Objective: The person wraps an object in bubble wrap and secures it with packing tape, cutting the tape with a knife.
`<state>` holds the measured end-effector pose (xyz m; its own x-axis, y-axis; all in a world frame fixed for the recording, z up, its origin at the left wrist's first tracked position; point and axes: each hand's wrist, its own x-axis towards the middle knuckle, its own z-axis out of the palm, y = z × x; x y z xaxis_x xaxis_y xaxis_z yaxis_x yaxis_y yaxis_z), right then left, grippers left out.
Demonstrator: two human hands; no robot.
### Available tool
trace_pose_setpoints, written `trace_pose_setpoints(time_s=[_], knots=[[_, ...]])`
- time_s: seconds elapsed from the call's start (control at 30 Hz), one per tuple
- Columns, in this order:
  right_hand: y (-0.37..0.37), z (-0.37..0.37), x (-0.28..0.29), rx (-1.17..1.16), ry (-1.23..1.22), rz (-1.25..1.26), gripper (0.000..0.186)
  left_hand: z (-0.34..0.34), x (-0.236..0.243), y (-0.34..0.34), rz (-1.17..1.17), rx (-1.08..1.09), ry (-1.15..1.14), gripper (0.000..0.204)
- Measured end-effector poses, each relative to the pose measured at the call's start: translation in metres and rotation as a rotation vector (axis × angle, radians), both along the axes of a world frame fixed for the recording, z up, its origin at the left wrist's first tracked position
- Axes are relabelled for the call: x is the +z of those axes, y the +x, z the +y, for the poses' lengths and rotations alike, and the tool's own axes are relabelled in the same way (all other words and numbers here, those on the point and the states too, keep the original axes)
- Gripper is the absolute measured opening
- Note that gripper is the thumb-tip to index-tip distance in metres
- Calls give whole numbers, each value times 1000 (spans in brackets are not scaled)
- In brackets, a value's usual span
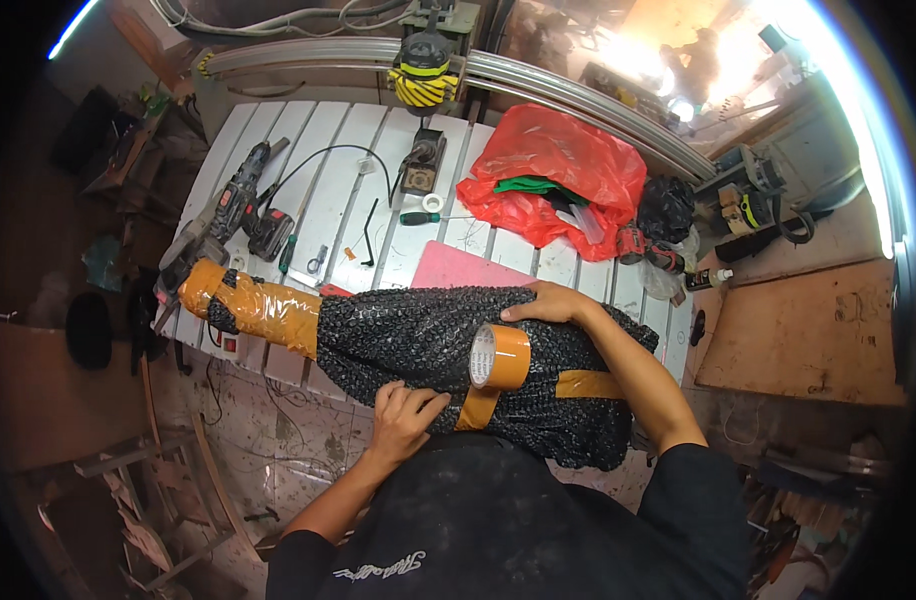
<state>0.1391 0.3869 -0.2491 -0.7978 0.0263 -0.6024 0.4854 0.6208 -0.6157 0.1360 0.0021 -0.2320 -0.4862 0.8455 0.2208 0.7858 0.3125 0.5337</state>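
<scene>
A long package in black bubble wrap (398, 325) lies across the near side of the table, its narrow left end bound in orange-brown packing tape (278, 312). On top rests a roll of packing tape (510, 357), and a strip from it runs down over the near side. Another tape strip (590, 384) is stuck further right. My left hand (406, 422) is at the near edge, fingers bent and closed against the wrap left of the strip. Over the far edge lies my right hand (550, 303), thumb on the wrap and other fingers partly hidden beyond it.
Behind the package are a pink sheet (468, 268), a red plastic bag (558, 165), a green-handled screwdriver (420, 218) and a hex key (370, 235). A cordless drill (240, 190) lies at left, a red power tool (646, 248) at right. The white slatted table (323, 130) has gaps between slats.
</scene>
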Motion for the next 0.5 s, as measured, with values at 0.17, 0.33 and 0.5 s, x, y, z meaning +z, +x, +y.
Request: trace_pose_setpoints(time_s=[0.17, 0.33, 0.5], knots=[[-15, 2, 68, -30, 156, 104, 94, 24, -26, -20, 248, 71, 139, 40], [-15, -16, 121, -52, 347, 321, 83, 39, -81, -28, 393, 160, 181, 43], [-3, -32, 127, -36, 507, 336, 78, 46, -115, -25, 470, 168, 217, 45]])
